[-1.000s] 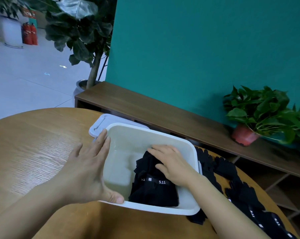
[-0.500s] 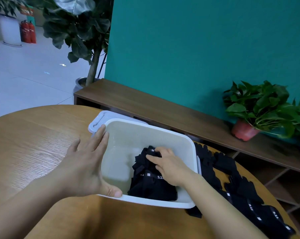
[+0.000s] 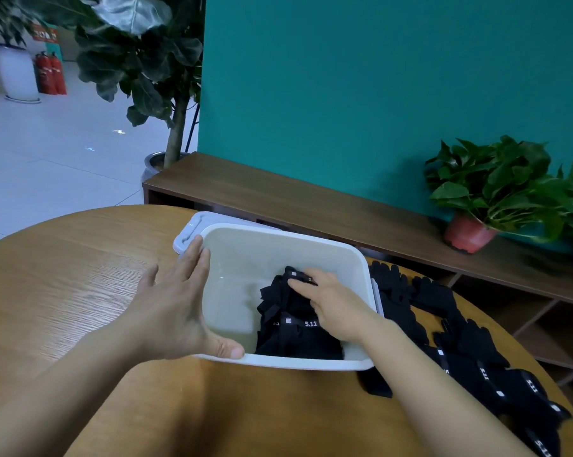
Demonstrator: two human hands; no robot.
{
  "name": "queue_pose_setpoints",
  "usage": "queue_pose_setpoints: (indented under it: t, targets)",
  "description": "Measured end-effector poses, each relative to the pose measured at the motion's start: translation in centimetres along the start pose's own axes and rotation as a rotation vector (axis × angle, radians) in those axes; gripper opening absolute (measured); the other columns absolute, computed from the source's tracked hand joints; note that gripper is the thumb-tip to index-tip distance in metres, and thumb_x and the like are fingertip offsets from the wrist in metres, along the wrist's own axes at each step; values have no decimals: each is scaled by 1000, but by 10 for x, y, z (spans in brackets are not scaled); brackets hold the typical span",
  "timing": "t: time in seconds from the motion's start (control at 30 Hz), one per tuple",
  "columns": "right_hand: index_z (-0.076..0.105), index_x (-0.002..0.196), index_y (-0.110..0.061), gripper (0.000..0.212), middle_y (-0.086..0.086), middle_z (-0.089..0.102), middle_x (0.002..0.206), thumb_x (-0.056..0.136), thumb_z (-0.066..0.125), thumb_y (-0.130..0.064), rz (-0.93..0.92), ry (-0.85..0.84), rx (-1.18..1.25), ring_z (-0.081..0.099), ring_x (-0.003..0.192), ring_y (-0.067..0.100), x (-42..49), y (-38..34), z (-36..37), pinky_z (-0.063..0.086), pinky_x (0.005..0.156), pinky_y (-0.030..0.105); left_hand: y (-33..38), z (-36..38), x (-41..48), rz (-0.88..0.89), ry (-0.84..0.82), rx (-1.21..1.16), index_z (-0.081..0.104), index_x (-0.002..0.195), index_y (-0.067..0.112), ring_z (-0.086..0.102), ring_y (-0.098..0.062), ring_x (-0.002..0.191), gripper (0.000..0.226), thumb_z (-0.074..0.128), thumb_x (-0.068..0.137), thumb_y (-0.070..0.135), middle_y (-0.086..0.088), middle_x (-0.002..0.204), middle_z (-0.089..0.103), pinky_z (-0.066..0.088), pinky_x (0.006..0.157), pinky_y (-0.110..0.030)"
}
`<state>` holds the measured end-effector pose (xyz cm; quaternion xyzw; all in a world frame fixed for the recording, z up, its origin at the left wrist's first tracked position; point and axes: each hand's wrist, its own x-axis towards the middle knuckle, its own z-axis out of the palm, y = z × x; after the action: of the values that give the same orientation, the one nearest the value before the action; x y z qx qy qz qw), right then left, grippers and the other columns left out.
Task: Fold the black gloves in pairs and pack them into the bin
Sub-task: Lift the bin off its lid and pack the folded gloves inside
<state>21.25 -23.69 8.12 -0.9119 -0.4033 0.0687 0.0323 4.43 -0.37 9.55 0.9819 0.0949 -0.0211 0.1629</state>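
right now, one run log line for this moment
left hand: braces bin corner | right hand: presses folded gloves in bin | loose gloves: on table, right of bin

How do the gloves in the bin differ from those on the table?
The binned black gloves sit bunched inside the white plastic bin; the loose black gloves sprawl on the wooden table. The right hand rests on the binned ones; no hand touches the loose ones. Both show white 5.11 lettering.

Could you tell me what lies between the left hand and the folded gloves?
Head view: only the bin's left wall and bare floor lie between the left hand and the folded gloves.
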Motion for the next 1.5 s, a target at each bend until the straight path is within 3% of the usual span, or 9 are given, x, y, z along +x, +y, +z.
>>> queue_pose_setpoints:
  t: [0.17,0.23,0.3,0.47,0.57,0.73,0.93,1.3,1.5]
  targets:
    - [59,136,-19,42,-1,50,142,100,45,-3,86,469,259,44,131,16,-47,8,-26,37,109,33,8,3,-6,-44,46,-26,-30,151,16,-17,-7,150,172,27,20,111,8,153,-44,-7,122,-48]
    - [69,121,-12,34,0,64,123,97,49,1,167,739,337,56,115,14,-74,19,-29,43,98,21,12,4,-8,-69,56,-32,-28,152,15,-14,-8,151,172,26,18,111,6,154,-42,-6,121,-49]
    - [71,117,-10,32,0,66,116,98,48,1,335,855,397,59,108,12,-98,32,-19,38,90,8,14,5,-8,-84,70,-32,-25,153,16,-9,-12,152,172,27,19,110,6,156,-40,-3,121,-51]
    - [53,140,-10,38,6,51,142,104,41,-11,614,380,377,47,128,23,-116,54,55,39,101,29,22,6,-8,-102,88,-46,-20,155,18,-5,-16,153,174,30,16,110,4,160,-32,2,121,-51]
    - [39,150,-13,45,7,44,146,105,37,-16,656,264,269,41,130,26,-107,53,80,39,103,35,23,8,-7,-103,96,-58,-18,155,18,-4,-16,153,175,33,15,110,6,160,-31,0,121,-52]
    - [29,153,-20,47,4,38,143,106,33,-24,714,222,125,37,127,24,-93,54,96,32,104,32,24,10,-6,-114,105,-31,-16,156,17,-6,-14,153,177,30,13,110,6,161,-29,0,121,-51]
    - [52,126,-20,30,3,42,129,100,37,-13,729,244,66,39,115,23,-92,50,102,32,95,30,27,10,-8,-120,110,-12,-15,156,16,0,-17,153,176,29,14,111,8,161,-30,1,121,-52]
    - [39,146,-21,49,0,37,139,99,40,-9,535,330,22,36,120,20,-147,30,126,30,97,28,25,14,-4,-125,150,0,-8,157,15,6,-20,152,175,32,15,110,8,162,-25,4,118,-54]
    - [49,144,-18,51,2,47,132,95,48,-4,401,376,-5,45,117,23,-175,25,141,36,98,33,29,11,-8,-124,145,2,-8,156,16,12,-21,150,173,35,17,109,10,162,-22,8,116,-52]
